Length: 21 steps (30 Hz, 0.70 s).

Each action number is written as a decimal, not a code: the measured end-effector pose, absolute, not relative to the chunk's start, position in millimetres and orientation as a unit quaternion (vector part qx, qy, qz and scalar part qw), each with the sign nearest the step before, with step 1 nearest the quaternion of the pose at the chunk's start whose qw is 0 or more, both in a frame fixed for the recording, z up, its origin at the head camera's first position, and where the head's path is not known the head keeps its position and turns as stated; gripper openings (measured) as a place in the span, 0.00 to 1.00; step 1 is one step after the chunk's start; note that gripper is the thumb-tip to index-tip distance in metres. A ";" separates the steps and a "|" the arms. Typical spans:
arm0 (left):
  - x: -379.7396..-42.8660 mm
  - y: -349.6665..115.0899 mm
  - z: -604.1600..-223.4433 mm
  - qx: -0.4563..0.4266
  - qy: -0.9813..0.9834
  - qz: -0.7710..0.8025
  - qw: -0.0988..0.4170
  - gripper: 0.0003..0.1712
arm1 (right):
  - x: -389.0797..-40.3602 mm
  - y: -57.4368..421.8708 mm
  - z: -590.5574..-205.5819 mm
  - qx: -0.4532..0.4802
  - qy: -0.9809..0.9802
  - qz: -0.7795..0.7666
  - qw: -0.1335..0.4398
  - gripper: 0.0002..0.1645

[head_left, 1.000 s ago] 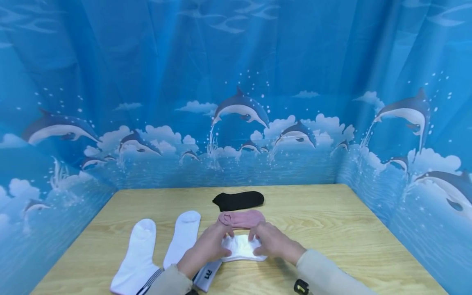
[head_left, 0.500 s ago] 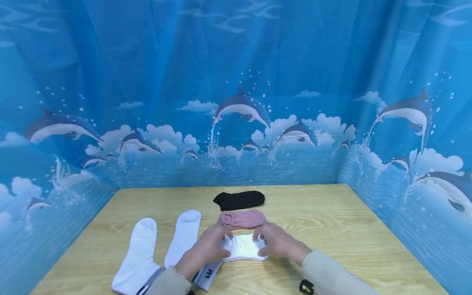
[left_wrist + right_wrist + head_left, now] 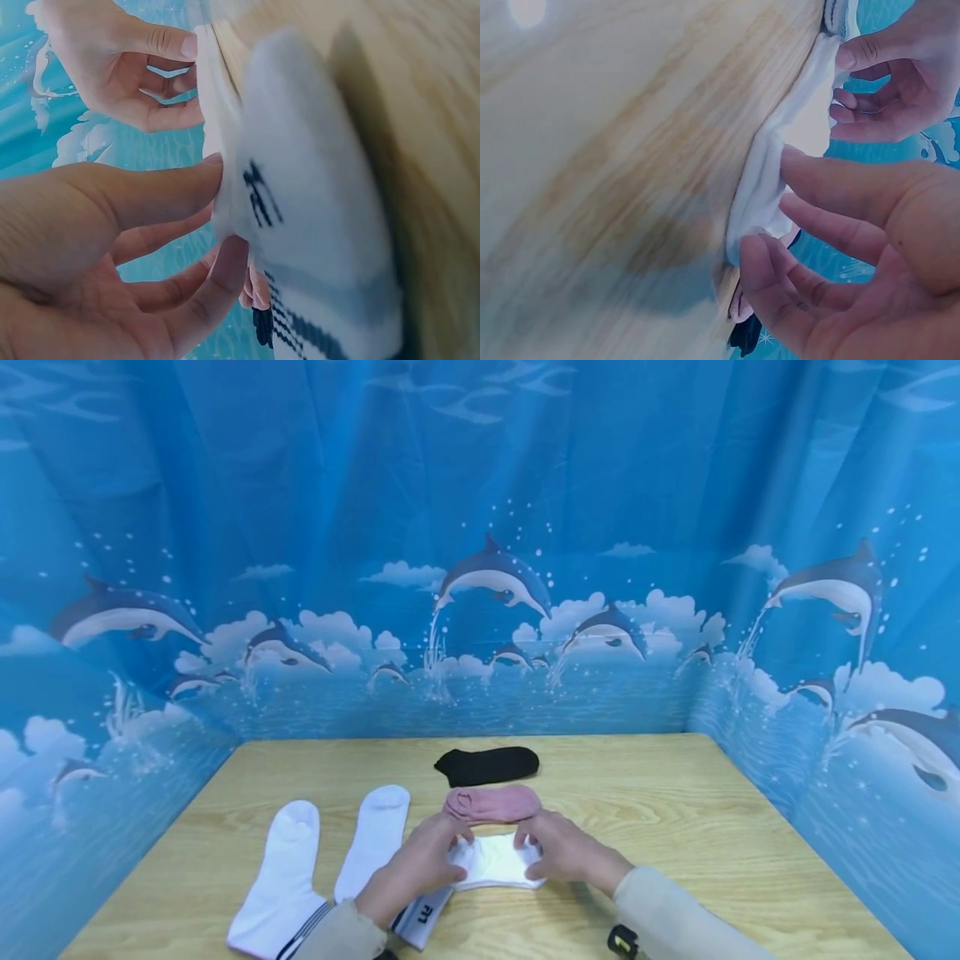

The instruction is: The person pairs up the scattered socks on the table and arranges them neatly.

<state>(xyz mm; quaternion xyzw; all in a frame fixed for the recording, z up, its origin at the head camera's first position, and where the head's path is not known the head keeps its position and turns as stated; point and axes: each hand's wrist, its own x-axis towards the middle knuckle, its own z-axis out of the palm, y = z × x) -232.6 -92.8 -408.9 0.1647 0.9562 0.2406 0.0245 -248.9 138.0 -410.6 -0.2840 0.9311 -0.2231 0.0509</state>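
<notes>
A short white sock (image 3: 497, 862) lies flat at the front middle of the table, between both hands. My left hand (image 3: 422, 858) touches its left end, thumb at the near edge and fingers farther back. At the right end, my right hand (image 3: 572, 855) rests with thumb and fingertips spread apart on the cloth. Both wrist views show the thumb (image 3: 172, 191) and fingers meeting the white fabric with a wide gap between them. Just behind lies a folded pink sock (image 3: 495, 804). A long white sock (image 3: 378, 831) with a dark mark passes under the left forearm.
A black sock (image 3: 487, 766) lies farthest back on the wooden table (image 3: 675, 827). Another long white sock (image 3: 281, 868) with dark stripes is at the left. A blue dolphin-print curtain (image 3: 375, 527) closes off the back and sides.
My right hand has slid slightly to the right along the short white sock, baring more of its middle. The left hand has hardly moved.
</notes>
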 end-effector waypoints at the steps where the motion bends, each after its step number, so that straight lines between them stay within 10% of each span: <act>1: -232.4 -92.5 -408.4 0.164 0.956 0.242 0.025 0.24 | -248.8 137.4 -410.2 -0.284 0.932 -0.221 0.051 0.21; 21: -226.1 -101.4 -399.4 0.171 0.945 0.280 -0.002 0.24 | -252.3 128.4 -402.7 -0.292 0.936 -0.190 0.056 0.20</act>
